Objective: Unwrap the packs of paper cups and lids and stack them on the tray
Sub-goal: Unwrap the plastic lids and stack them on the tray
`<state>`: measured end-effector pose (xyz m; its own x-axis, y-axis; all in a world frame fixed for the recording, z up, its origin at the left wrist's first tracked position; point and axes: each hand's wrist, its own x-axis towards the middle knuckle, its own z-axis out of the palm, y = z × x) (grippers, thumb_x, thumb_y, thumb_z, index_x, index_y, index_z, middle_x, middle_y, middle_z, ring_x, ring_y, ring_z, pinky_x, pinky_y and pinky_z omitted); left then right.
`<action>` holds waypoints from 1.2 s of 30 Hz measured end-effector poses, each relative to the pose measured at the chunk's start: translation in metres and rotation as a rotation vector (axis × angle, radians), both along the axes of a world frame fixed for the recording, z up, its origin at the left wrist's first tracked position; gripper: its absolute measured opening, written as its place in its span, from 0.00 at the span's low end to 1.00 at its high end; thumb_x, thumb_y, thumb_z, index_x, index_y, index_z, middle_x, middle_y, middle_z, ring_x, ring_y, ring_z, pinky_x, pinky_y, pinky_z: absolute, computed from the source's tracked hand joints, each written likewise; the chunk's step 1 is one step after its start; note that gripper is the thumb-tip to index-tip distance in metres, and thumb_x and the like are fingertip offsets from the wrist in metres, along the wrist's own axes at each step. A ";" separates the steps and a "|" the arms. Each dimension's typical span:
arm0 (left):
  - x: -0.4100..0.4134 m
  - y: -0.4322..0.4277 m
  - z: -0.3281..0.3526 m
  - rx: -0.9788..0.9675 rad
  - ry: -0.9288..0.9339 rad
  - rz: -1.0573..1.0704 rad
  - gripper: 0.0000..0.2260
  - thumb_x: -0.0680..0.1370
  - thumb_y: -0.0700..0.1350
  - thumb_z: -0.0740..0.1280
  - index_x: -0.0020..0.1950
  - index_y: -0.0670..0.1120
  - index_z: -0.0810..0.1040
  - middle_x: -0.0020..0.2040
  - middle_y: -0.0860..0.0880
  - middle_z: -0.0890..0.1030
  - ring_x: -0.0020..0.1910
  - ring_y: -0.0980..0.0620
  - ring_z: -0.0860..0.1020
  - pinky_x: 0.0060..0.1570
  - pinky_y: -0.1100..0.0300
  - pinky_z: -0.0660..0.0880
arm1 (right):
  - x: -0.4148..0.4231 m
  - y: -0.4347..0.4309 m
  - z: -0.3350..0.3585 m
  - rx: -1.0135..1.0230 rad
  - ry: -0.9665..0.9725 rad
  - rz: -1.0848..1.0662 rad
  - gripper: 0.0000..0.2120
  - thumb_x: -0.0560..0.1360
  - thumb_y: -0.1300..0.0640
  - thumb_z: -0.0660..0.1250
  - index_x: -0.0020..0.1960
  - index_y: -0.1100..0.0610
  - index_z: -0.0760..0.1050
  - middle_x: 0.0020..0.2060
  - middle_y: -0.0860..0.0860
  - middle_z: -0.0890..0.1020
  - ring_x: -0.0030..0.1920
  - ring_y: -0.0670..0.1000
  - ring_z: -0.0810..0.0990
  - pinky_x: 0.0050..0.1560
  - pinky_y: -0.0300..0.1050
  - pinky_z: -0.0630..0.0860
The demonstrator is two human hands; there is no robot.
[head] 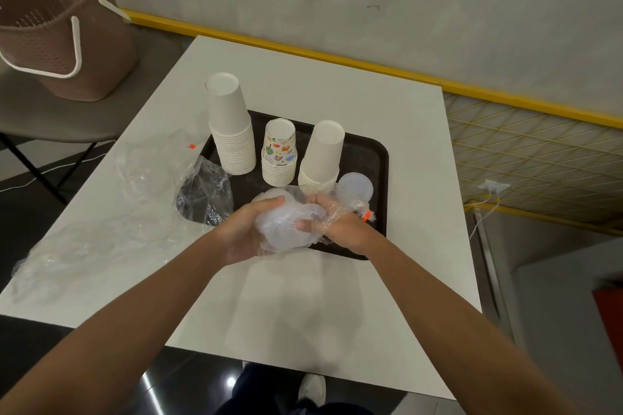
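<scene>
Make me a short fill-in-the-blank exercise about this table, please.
The black tray carries ___ stacks of upturned cups.
The patterned stack stands ___ the taller white stack and the shorter white stack.
The left hand and the right hand grip a wrapped pack of clear ___.
Missing words: three; between; lids.

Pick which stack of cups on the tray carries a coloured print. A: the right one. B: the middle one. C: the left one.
B: the middle stack shows coloured drawings on its cups, while the left stack and the right stack on the tray are plain white.
</scene>
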<state>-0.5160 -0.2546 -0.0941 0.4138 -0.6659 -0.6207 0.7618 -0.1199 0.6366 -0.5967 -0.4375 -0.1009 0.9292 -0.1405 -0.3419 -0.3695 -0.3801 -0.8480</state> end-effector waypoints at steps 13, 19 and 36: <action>0.006 0.003 -0.021 0.353 -0.377 -0.008 0.14 0.76 0.46 0.69 0.59 0.44 0.77 0.56 0.43 0.79 0.51 0.46 0.79 0.36 0.56 0.81 | -0.023 -0.033 0.001 0.140 0.035 -0.252 0.19 0.71 0.55 0.73 0.59 0.58 0.73 0.56 0.53 0.77 0.57 0.52 0.75 0.53 0.40 0.75; 0.003 -0.003 -0.023 0.490 -0.694 -0.162 0.15 0.75 0.46 0.71 0.61 0.47 0.78 0.52 0.45 0.80 0.47 0.47 0.80 0.39 0.51 0.82 | -0.044 -0.066 0.009 0.204 -0.011 -0.340 0.15 0.68 0.62 0.74 0.54 0.55 0.78 0.51 0.49 0.81 0.52 0.48 0.79 0.51 0.37 0.76; 0.014 0.000 -0.018 0.627 -0.890 -0.711 0.24 0.71 0.45 0.74 0.65 0.48 0.74 0.53 0.48 0.77 0.46 0.46 0.80 0.31 0.58 0.80 | 0.003 -0.087 -0.005 0.203 -0.119 -0.948 0.24 0.71 0.52 0.73 0.64 0.59 0.72 0.56 0.53 0.77 0.57 0.54 0.75 0.61 0.55 0.75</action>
<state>-0.5021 -0.2551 -0.1118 0.5207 -0.6067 -0.6007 -0.2434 -0.7798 0.5767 -0.5942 -0.5242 -0.1063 0.4914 -0.7961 -0.3532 -0.3542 0.1878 -0.9161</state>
